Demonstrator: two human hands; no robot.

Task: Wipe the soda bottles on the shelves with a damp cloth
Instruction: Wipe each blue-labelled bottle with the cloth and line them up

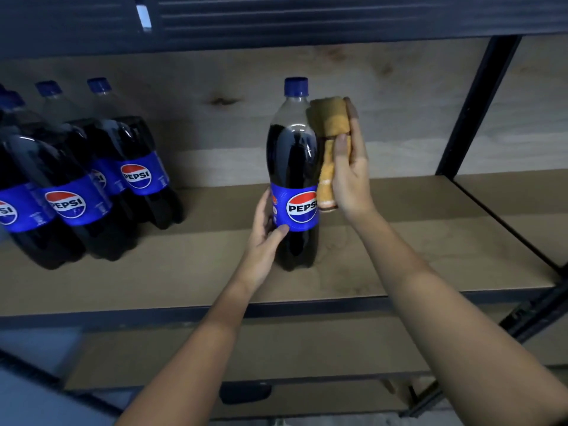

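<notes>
1. A soda bottle (pixel 293 167) stands upright on the wooden shelf (pixel 399 241) at the centre of the frame, apart from the others. It is clear plastic, filled with dark cola to just below its shoulder, sealed with a blue cap (pixel 296 86), and carries a blue label reading "PEPSI".
2. The left hand (pixel 264 233) grips the bottle low on its left side, thumb pressed on the lower edge of the label and fingers curled round behind it.
3. The right hand (pixel 350 170) grasps a folded tan cloth (pixel 330 142), thumb across its front and fingers wrapped behind. The cloth lies against the bottle's right side, reaching from the shoulder down to the label.
4. A cluster of bottles (pixel 92 179) of the same kind stands at the left of the frame on the same shelf, well apart from the held one. All hold dark cola and wear blue labels; those whose tops show have blue caps.
5. By count: one bottle in hand, at least five in the cluster, though the left edge cuts some off and an exact number cannot be told. One cloth and two bare forearms are in view.
6. A dark metal upright (pixel 473 109) rises at the upper right, and a lower shelf (pixel 215 355) shows beneath the arms.
</notes>
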